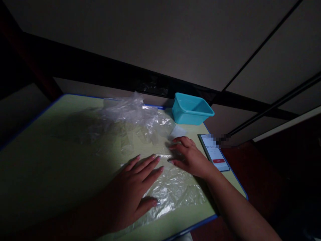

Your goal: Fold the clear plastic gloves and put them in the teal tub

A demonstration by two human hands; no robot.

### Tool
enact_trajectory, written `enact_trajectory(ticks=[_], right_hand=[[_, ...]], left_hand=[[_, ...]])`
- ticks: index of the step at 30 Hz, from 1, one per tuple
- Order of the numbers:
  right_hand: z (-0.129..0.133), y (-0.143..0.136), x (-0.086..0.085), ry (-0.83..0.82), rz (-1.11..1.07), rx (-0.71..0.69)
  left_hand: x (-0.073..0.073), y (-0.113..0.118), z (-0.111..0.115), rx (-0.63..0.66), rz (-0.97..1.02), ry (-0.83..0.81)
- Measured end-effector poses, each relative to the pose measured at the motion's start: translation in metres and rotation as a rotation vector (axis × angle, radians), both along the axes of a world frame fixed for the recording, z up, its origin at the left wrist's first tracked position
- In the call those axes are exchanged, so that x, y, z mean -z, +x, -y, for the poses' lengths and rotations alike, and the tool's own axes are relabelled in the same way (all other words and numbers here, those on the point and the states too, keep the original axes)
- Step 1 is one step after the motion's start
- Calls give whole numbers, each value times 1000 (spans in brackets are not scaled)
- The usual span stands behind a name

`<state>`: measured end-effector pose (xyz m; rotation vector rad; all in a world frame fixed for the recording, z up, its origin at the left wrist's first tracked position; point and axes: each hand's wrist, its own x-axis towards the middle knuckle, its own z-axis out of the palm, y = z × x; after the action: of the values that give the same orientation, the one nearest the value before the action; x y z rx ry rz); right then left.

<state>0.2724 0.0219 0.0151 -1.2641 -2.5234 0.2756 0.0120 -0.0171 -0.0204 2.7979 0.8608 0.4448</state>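
Pale green table (pixel 75 160), blue-edged, filling lower view, standing against wall panels (pixel 160 40). Crumpled clear plastic (pixel 132 113) heaping near table's far edge. Flattened clear plastic bag (pixel 173 192) lying on near part. Left hand (pixel 135 187) spreading fingers, palm down, pressing on flattened bag, gripping nothing. Right hand (pixel 192 157) curving fingers loosely, parted, hovering or resting at bag's far right side; contact unclear. Turquoise bin (pixel 192 115) standing upright at far right corner. Phone (pixel 215 154) lying screen up, right of right hand. Small white piece (pixel 177 131) lying just before bin.
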Motion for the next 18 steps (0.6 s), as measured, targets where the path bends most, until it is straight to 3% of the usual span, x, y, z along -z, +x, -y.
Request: enact_trajectory(ticks=[5, 11, 18], right_hand=[[-3, -8, 7, 66, 19, 169], [4, -7, 2, 0, 114, 7], [-1, -5, 10, 119, 215, 111]], left_hand=[[-2, 1, 0, -5, -27, 6], [-2, 2, -1, -4, -33, -3], [-2, 1, 0, -1, -38, -21]])
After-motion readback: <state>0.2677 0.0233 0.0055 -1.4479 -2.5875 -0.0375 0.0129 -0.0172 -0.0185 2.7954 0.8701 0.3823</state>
